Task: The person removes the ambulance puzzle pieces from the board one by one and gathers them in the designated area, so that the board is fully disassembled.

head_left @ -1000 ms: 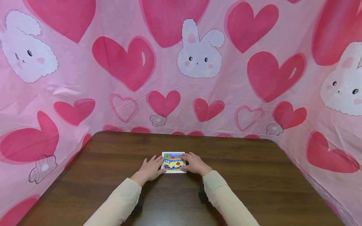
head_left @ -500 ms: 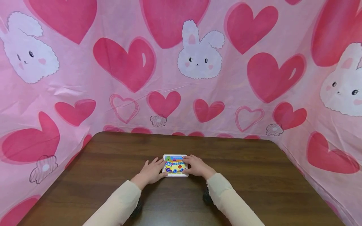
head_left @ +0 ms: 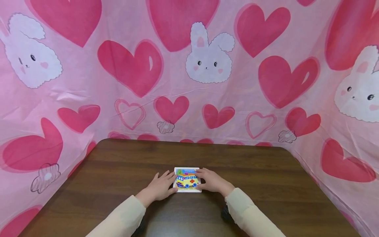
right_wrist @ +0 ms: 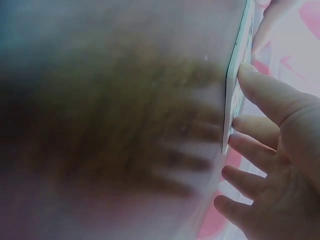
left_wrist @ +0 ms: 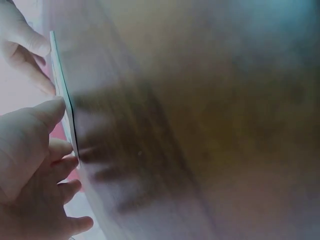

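We are looking at a picture board (head_left: 188, 179) that is lying on the brown wooden table (head_left: 251, 171), between two bare hands, its white rim framing a printed yellow van that is showing a red cross. We are seeing the left hand (head_left: 160, 187) touching the board's left edge, its thumb resting at the near corner and its fingers reaching out along that side. The right hand (head_left: 214, 181) is touching the opposite edge, its thumb lying just beside the near corner and its forefinger resting at the far one. Each grip is standing apart, the fingers spreading and none curling around the board. In both wrist views we are finding the outer two fingers reaching past the board's far end. Cream sleeves (head_left: 118, 217) are covering both forearms. Behind the table, a pink cloth (head_left: 207, 92) is hanging, showing red hearts and white rabbit faces.
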A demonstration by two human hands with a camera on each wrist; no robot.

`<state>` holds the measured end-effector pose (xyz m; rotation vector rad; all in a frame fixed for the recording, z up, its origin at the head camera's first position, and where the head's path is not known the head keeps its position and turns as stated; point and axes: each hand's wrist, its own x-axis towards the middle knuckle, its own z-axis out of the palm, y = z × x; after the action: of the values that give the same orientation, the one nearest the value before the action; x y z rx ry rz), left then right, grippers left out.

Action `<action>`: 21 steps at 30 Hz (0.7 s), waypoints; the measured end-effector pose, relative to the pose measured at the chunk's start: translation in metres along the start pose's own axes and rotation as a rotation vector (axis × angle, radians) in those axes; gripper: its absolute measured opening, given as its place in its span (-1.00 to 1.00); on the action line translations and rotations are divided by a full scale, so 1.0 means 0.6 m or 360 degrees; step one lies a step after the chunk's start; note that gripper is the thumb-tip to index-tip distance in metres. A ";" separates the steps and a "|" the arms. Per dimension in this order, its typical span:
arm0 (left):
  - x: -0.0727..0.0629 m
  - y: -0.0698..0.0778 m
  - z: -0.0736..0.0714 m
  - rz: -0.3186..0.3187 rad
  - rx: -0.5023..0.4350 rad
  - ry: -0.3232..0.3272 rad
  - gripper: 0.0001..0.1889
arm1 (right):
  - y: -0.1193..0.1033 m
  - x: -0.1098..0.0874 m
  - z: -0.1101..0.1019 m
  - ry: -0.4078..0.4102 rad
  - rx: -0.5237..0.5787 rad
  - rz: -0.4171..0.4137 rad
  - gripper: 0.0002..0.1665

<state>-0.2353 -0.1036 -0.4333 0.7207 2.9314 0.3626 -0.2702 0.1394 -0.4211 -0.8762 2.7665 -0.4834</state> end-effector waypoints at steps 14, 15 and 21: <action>-0.033 0.023 0.006 0.0147 0.0019 -0.0066 -0.38 | -0.002 -0.048 0.002 -0.0034 -0.0026 -0.0044 -0.27; -0.035 0.025 0.006 0.0161 0.0028 -0.0070 -0.39 | -0.002 -0.050 0.003 -0.0040 -0.0027 -0.0053 -0.27; -0.047 0.035 0.008 0.0229 0.0094 -0.0071 -0.45 | -0.003 -0.068 0.004 -0.0059 -0.0020 -0.0084 -0.28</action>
<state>-0.2004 -0.0975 -0.4316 0.9386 2.8674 0.2690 -0.2356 0.1615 -0.4189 -0.9533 2.7216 -0.4542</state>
